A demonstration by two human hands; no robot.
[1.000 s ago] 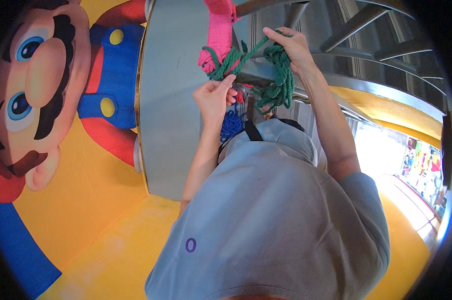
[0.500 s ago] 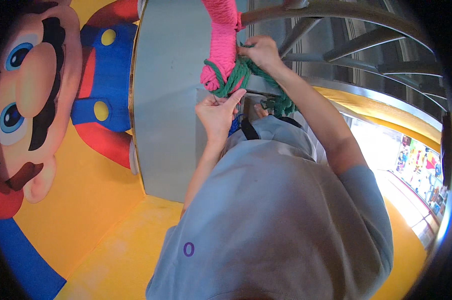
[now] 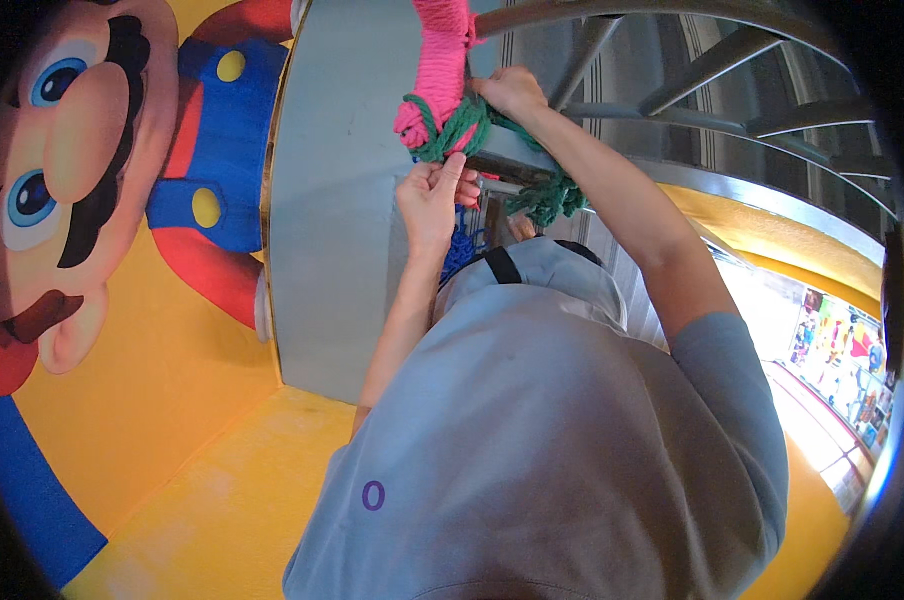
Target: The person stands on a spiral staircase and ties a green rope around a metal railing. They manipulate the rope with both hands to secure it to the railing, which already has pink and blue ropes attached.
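Note:
Thick pink rope (image 3: 442, 60) is wound tightly round a bar at the top middle. Near its lower end, green rope (image 3: 460, 128) loops several times around the pink winding. My right hand (image 3: 513, 94) is closed on the green rope just right of those loops, its fingertips partly hidden. Below the loops is my left hand (image 3: 434, 200), with curled fingers and its thumb tip at the lowest green strand. What it pinches, if anything, is hidden. A loose bundle of green rope (image 3: 550, 198) hangs beneath my right forearm.
Grey metal tubes (image 3: 662, 118) curve across the upper right. A grey panel (image 3: 347, 200) stands to the left, beside a yellow wall with a large cartoon figure (image 3: 77, 150). Blue cord (image 3: 462, 245) shows beyond my left wrist. Yellow flooring (image 3: 202, 480) lies at lower left.
The view has shifted slightly, moving the rope and both hands up in the picture. My left hand sits a little lower against the green loops, and its fingers show more.

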